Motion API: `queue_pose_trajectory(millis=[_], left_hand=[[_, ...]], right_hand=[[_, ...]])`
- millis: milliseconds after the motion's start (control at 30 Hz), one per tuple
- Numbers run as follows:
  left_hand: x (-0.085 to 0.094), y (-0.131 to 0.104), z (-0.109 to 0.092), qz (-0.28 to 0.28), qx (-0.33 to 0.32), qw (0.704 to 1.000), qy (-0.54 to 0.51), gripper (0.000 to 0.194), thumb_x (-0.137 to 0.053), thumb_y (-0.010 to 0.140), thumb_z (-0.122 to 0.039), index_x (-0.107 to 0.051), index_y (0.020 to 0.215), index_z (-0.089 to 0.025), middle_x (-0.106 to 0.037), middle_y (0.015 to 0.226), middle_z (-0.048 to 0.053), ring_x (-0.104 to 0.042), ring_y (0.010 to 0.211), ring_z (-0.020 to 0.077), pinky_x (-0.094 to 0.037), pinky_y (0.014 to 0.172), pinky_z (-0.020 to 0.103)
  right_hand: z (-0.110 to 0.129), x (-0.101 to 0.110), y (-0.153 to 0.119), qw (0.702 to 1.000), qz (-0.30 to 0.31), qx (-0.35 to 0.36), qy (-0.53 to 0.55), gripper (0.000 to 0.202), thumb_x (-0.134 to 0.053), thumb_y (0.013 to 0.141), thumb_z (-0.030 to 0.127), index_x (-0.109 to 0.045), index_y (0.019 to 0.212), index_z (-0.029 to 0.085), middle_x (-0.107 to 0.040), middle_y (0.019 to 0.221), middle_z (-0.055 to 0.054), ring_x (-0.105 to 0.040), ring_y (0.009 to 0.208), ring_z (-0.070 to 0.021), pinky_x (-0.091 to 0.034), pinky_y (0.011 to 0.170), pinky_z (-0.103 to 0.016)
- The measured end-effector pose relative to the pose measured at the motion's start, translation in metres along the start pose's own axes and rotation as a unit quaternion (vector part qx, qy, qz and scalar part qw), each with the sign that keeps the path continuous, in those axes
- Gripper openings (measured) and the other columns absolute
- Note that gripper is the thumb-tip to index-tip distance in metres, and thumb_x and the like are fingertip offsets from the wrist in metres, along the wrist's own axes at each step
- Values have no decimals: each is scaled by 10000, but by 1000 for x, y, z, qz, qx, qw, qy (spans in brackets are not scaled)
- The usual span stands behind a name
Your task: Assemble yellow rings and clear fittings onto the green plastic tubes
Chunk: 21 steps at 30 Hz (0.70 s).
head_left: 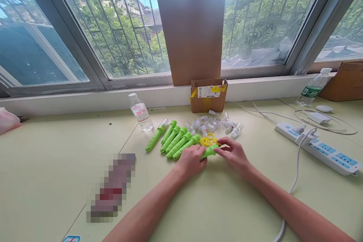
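Observation:
My left hand is closed around a green plastic tube with a wider collar at its right end. At that collar, my right hand pinches with thumb and fingers; a yellow ring seems to be between or just behind its fingertips. Several yellow rings lie just beyond the tube. Left of my left hand, several similar green tubes lie side by side, slanted. The leftmost green tube has a clear piece at its upper end. Behind the rings is a loose group of clear plastic caps.
A small open cardboard box stands against the sill. Water bottles stand at the left and right. A white power strip with cables lies on the right; one cable passes under my right forearm. A blurred-out object lies front left.

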State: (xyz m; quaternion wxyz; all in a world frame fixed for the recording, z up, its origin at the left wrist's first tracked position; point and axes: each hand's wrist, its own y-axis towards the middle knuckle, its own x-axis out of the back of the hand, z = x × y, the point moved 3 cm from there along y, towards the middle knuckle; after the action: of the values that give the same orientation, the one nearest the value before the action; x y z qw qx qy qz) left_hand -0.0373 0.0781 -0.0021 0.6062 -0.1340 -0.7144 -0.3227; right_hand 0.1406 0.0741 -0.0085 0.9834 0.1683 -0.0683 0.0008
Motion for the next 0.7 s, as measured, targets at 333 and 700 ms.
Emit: queue_pose_trajectory(millis=[333, 700], left_hand=[[-1, 0, 4, -25, 16, 1000, -7, 144, -507, 777, -235, -585, 894, -200, -633, 790, 25, -577, 698, 174, -368, 551, 275], [-2, 0, 5, -34, 6, 999, -14, 135, -522, 765, -231, -585, 880, -198, -628, 770, 23, -574, 686, 176, -357, 546, 279]], right_hand=[[0, 3, 0, 997, -13, 39, -67, 173, -681, 754, 354, -616, 775, 195, -626, 854, -34, -613, 821, -190, -538, 739, -353], [0, 8, 1, 997, -3, 42, -67, 131, -601, 805, 317, -658, 811, 199, -658, 840, -46, -601, 838, -212, -470, 806, -370]])
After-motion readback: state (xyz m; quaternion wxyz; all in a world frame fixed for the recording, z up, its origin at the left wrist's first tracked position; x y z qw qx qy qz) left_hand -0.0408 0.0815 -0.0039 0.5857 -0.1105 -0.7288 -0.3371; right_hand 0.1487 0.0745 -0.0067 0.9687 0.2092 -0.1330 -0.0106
